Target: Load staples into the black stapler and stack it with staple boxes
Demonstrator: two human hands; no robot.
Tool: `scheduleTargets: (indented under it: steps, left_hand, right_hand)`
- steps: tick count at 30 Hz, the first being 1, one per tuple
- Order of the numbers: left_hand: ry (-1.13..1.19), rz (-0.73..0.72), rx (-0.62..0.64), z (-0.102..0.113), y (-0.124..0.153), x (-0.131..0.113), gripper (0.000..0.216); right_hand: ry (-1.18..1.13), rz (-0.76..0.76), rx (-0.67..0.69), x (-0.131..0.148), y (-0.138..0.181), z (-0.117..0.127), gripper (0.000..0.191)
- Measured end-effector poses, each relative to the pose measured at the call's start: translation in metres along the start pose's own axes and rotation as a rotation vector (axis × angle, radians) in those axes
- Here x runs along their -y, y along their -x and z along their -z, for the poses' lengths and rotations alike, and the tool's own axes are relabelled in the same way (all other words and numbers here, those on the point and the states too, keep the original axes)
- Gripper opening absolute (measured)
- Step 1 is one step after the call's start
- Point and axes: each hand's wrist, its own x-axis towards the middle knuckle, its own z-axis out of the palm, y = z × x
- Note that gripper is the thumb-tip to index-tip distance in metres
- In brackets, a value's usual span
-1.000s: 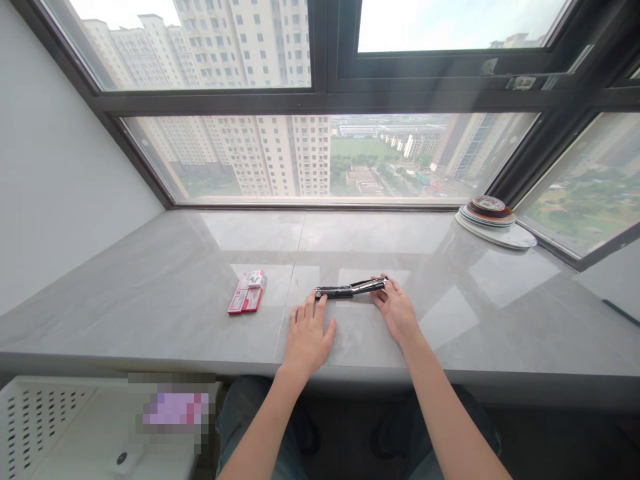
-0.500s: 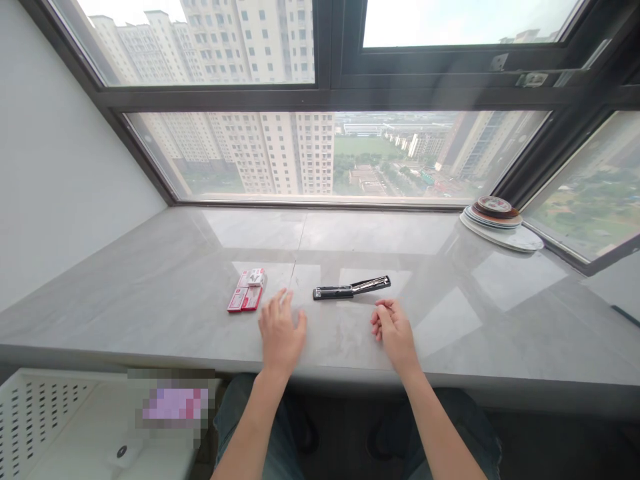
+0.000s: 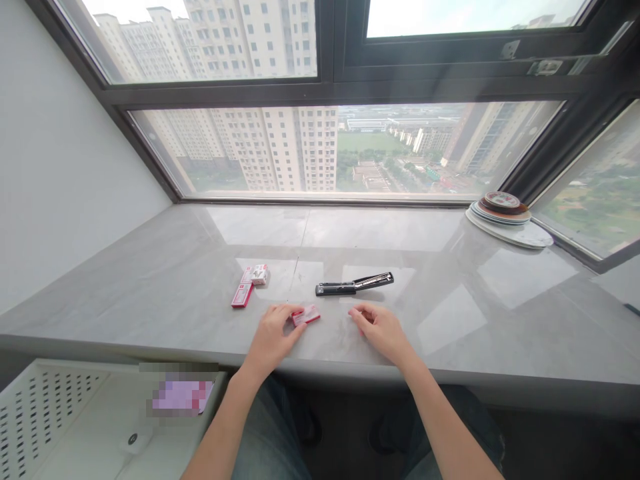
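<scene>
Red-and-white box [image 3: 309,315]: small, flat, oblong, paler on its upper face, red along the near edge. Left end partly covered by fingers; right end sticks out clear. Left hand [image 3: 273,337] pinches it between thumb and fingers above the near part of the grey counter [image 3: 150,287]; whether it touches the surface, cannot tell. Right hand [image 3: 381,331] sits apart to the right of the grip, fingers curled toward thumb; cannot tell if the tips meet. Just beyond the grip, rightward: black stapler [image 3: 336,289], hinged wide, metal showing. Left and beyond: two similar flat boxes [image 3: 242,296], a white box [image 3: 259,274] against them. Far right: stacked round plates [image 3: 500,219] near the window corner.
</scene>
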Motion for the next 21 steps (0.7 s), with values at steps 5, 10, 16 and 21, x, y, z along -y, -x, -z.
scheduleTargets:
  steps: [5, 10, 16, 21]
  left_hand:
    - [0.186, -0.056, 0.099, -0.025, -0.032, -0.034, 0.035]
    - [0.248, -0.137, 0.164, -0.036, -0.051, -0.047, 0.046]
    - [0.261, -0.118, 0.153, -0.032, -0.046, -0.042, 0.04]
    - [0.261, -0.108, 0.139, -0.034, -0.046, -0.042, 0.049]
  right_hand:
    - [-0.087, -0.107, 0.259, 0.001, -0.021, 0.004, 0.046]
    - [-0.124, -0.231, 0.227, -0.01, -0.033, 0.012, 0.044]
    - [-0.016, -0.299, 0.214, -0.024, -0.029, 0.039, 0.043]
    - [0.341, -0.099, -0.029, 0.0, -0.034, 0.046, 0.026]
